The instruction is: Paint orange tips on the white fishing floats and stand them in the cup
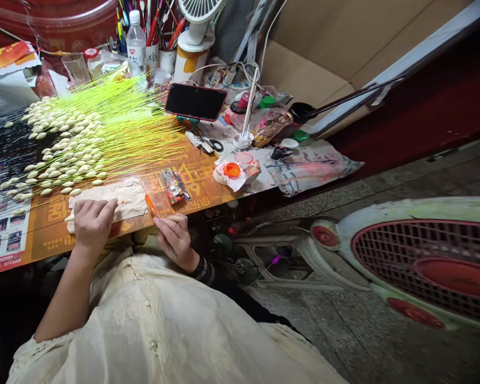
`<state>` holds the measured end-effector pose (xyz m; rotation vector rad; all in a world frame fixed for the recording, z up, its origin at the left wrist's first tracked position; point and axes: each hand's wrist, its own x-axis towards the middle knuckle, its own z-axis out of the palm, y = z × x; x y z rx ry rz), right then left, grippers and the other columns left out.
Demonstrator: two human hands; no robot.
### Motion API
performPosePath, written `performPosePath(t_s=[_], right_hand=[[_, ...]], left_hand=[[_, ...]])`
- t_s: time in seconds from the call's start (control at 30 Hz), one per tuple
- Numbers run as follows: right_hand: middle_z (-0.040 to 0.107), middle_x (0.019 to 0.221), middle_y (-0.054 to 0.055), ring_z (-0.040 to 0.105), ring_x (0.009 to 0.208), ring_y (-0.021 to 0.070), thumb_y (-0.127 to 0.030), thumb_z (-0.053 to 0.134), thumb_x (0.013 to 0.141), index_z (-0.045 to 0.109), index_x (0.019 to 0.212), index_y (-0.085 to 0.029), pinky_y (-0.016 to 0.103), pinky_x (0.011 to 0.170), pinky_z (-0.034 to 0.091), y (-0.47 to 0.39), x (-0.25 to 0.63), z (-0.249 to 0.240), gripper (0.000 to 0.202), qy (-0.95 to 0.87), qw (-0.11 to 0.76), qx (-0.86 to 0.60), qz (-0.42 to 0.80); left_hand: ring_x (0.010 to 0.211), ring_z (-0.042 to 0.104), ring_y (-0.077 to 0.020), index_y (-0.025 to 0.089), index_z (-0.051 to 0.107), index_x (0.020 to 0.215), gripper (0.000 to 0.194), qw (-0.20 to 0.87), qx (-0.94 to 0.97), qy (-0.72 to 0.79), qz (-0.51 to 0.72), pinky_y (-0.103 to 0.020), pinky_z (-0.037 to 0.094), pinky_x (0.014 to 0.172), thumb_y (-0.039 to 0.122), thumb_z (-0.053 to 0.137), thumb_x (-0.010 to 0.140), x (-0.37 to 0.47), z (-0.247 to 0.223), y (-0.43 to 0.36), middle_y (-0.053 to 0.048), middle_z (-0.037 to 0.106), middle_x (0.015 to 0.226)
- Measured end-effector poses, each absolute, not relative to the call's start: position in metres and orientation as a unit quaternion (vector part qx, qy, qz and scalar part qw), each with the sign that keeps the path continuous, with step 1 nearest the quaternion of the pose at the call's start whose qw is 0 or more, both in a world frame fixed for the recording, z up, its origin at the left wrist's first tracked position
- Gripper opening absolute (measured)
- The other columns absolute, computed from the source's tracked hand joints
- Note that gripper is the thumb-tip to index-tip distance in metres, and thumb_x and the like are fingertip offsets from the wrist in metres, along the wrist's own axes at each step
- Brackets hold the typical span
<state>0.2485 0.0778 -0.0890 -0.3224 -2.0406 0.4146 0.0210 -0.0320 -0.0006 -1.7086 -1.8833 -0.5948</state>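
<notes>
Going by the head view, the only one here, your right hand [174,237] has its fingers pinching a slim, bright-orange piece [150,204], just below centre-left of the frame. I'd watch its colour: if it's wet, a careless tilt could smear the crumpled off-white cloth [132,191] right beside it.

Your left hand [92,218], farther left, has its fingers curled in close together. A cream, lozenge-shaped bead [69,218] pokes out at its outer side, but honestly can't tell what those fingers are pinching.

Also, that big spread of cream beads [70,152] on thin neon-yellow rods [138,136], upper left on the printed orange tabletop [208,194], looks snaggable. One forearm swing could drag a bunch off line. The open pot of orange paint [231,169], near the frame's centre, sits by the tabletop edge, so your right elbow might tip it.
</notes>
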Motion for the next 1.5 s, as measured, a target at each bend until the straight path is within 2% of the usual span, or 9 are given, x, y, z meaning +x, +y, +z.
performPosePath(t_s=[0.27,0.47,0.93,1.5], right_hand=[[0.071,0.123,0.008,0.06,0.105,0.0229,-0.017,0.053,0.099,0.04,0.157,-0.028,0.044,0.095,0.047,0.076,0.245,-0.084,0.061,-0.841,0.495,-0.139,0.167],[0.072,0.123,0.007,0.06,0.106,0.0228,-0.017,0.053,0.099,0.041,0.156,-0.029,0.044,0.097,0.045,0.076,0.245,-0.086,0.059,-0.848,0.483,-0.144,0.163],[0.073,0.118,0.009,0.06,0.101,0.0215,-0.01,0.058,0.097,0.04,0.157,-0.027,0.042,0.094,0.051,0.076,0.245,-0.08,0.065,-0.826,0.518,-0.139,0.17],[0.072,0.121,0.009,0.06,0.104,0.0229,-0.015,0.053,0.098,0.044,0.154,-0.023,0.043,0.096,0.047,0.065,0.235,-0.082,0.057,-0.859,0.478,-0.108,0.148]], left_hand=[[0.079,0.061,-0.0187,0.027,0.071,0.112,0.019,0.282,-0.635,-0.686,-0.216,-0.037,0.038,0.082,0.023,0.059,0.099,0.021,0.0,-0.032,-0.002,0.074,0.087],[0.08,0.061,-0.0186,0.028,0.072,0.113,0.02,0.257,-0.631,-0.694,-0.231,-0.037,0.037,0.083,0.024,0.059,0.099,0.022,-0.001,-0.033,-0.003,0.074,0.087],[0.077,0.06,-0.0173,0.025,0.072,0.112,0.018,0.302,-0.641,-0.67,-0.219,-0.036,0.037,0.081,0.022,0.062,0.097,0.019,0.001,-0.031,-0.001,0.074,0.085],[0.076,0.059,-0.017,0.022,0.069,0.112,0.017,0.313,-0.649,-0.659,-0.216,-0.036,0.038,0.081,0.018,0.064,0.096,0.024,0.004,-0.031,0.0,0.074,0.083]])
